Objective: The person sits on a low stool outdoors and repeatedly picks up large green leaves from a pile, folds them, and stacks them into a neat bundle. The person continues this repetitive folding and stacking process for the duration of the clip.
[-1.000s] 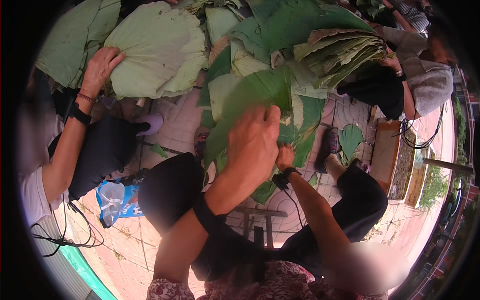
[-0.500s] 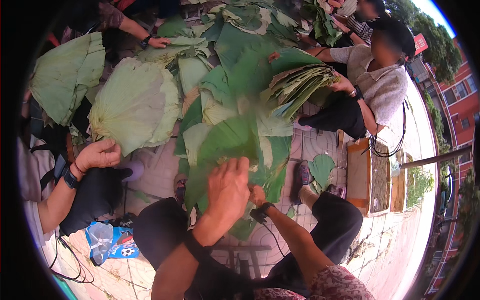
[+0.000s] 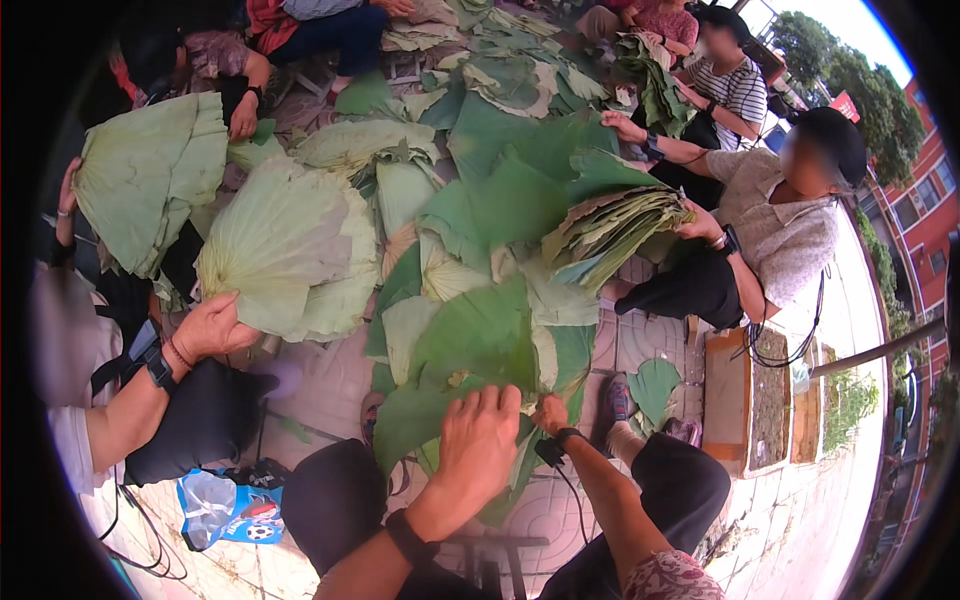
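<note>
A large green lotus leaf [image 3: 475, 335] lies fanned out in front of me on top of other leaves. My left hand [image 3: 482, 435] is closed at its near part, knuckles up, and its fingertips are hidden behind the hand. Just to the right, my right hand [image 3: 550, 413] is closed on the near edge of the lotus leaves. A paler leaf [image 3: 410, 335] shows to the left from beneath the green one. Further off, more broad green leaves [image 3: 520, 195] overlap in a heap.
Co-workers sit around. A person's hand [image 3: 212, 325] at left holds a pale leaf bundle [image 3: 290, 245]; one at right grips a folded stack [image 3: 600, 225]. A planter box [image 3: 725, 405] stands at right, a blue bag [image 3: 235, 510] at left. A loose leaf [image 3: 655, 390] lies near my foot.
The view has tilted up, so most things sit lower in the picture. My hands remain at the leaf's near end. A co-worker's hand at the upper left has drawn back from the leaves.
</note>
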